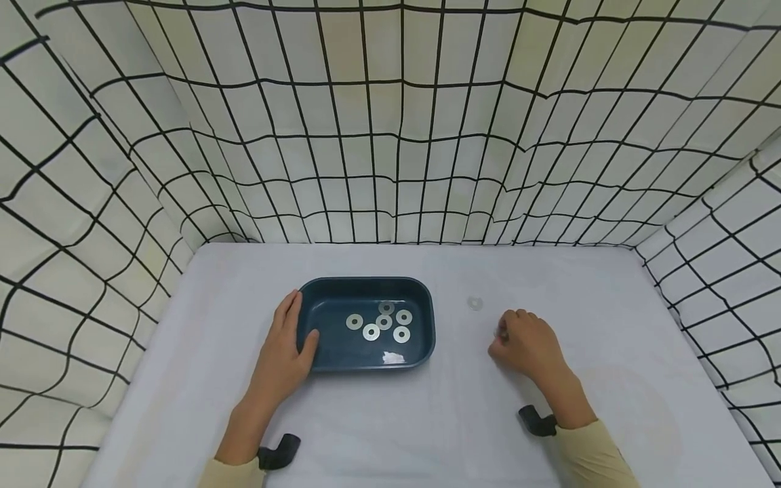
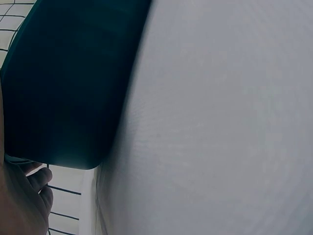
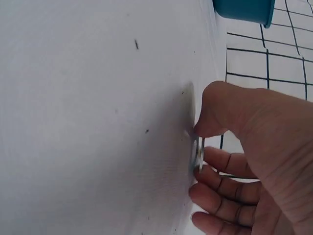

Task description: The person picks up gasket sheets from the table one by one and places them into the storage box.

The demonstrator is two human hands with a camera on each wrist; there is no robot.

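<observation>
A dark blue tray (image 1: 366, 362) sits on the white table, holding several flat metal washers (image 1: 371, 332). My left hand (image 1: 282, 356) grips the tray's left end, thumb over the rim and fingers along the outside. The left wrist view has the tray's dark side wall (image 2: 68, 88) filling its upper left. Right of the tray, my right hand (image 1: 529, 344) pinches a washer (image 3: 200, 154) on edge between thumb and fingers, close to the table surface. Another washer (image 1: 474, 303) lies flat on the cloth between the tray and my right hand.
White cloth covers the table (image 1: 390, 427). Black grid netting (image 1: 396, 135) over pale walls encloses the back and both sides. A black angled piece (image 1: 279, 453) sits at my left wrist, and a similar one (image 1: 537, 421) at my right wrist.
</observation>
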